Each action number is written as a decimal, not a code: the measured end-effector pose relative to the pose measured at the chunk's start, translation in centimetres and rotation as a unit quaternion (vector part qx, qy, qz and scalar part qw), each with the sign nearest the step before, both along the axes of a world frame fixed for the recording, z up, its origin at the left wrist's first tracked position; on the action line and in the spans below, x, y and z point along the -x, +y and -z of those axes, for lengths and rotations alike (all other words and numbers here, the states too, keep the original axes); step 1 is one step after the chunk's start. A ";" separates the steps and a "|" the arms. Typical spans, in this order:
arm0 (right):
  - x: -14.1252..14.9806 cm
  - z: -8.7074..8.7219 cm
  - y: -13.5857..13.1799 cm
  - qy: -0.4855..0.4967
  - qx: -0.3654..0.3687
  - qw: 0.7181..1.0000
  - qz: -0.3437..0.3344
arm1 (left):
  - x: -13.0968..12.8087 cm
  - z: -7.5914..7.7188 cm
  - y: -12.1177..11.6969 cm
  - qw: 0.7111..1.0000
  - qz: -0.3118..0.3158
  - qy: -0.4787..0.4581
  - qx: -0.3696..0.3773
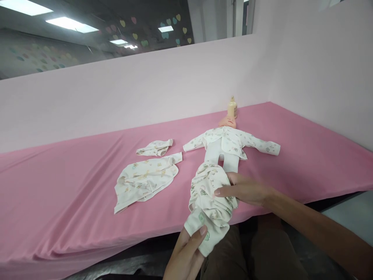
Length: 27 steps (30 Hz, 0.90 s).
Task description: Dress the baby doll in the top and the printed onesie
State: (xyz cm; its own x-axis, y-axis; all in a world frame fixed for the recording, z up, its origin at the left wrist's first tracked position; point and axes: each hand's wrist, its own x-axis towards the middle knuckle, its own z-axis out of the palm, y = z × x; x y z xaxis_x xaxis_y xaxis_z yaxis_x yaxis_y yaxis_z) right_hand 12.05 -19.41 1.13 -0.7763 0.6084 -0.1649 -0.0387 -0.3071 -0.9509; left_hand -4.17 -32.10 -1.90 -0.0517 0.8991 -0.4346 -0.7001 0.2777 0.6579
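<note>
A baby doll (227,122) lies on its back, head toward the wall, in a white printed jacket (230,138). White printed baby pants (208,182) are bunched around its lower legs, below white cloth thighs. My right hand (244,188) pinches the pants' bunched fabric from the right side, thumb on top. With thumb above and fingers beneath, my left hand (188,249) grips the pants' lower end, near the table's front edge. The doll's feet are hidden inside the fabric.
A printed baby garment (145,179) lies left of the doll, with a smaller folded garment (155,148) behind it. A pump bottle (232,109) stands beyond the doll's head. Pink cloth (72,194) covers the table, which meets walls at the back and right.
</note>
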 end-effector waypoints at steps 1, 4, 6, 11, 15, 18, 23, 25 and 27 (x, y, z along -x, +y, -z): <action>-0.1 -0.2 0.0 -0.017 -0.009 1.000 -0.012 | -0.1 -0.2 0.0 1.000 -0.007 0.000 -0.003; -0.3 -0.7 -0.2 -0.086 -0.033 0.996 -0.014 | 0.1 -0.7 0.2 0.999 -0.032 0.011 -0.019; -0.4 -0.8 -0.2 -0.122 -0.051 0.991 -0.018 | 0.4 -0.8 0.4 0.997 -0.050 0.030 -0.043; -0.3 -1.1 -0.3 -0.160 -0.094 0.982 -0.043 | 1.4 -0.6 0.7 0.991 -0.081 0.090 -0.066; -0.2 -1.2 -0.4 -0.127 -0.110 0.984 -0.055 | 0.9 -0.4 1.3 0.995 -0.050 0.046 -0.072; 0.1 -1.0 -0.6 -0.088 -0.116 0.986 -0.075 | -0.1 -0.1 1.8 0.997 -0.020 0.006 -0.078; 1.0 -0.5 -1.2 -0.123 -0.118 0.984 -0.059 | -1.0 0.9 2.3 0.995 -0.012 0.008 -0.100; 1.3 -0.4 -1.4 -0.121 -0.140 0.980 -0.071 | -0.9 1.3 2.5 0.996 -0.014 0.025 -0.087; 1.5 -0.4 -1.6 -0.122 -0.157 0.976 -0.088 | -0.9 1.4 2.7 0.996 -0.019 0.049 -0.070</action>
State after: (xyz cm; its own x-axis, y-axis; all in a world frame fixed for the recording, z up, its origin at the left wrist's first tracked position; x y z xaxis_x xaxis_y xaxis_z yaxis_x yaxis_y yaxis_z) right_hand 10.52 -20.97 1.51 -0.8345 0.5189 -0.1852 0.2277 0.0187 -0.9736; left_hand -3.26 -29.42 -3.33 -0.1225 0.9472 -0.2962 -0.6395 0.1529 0.7534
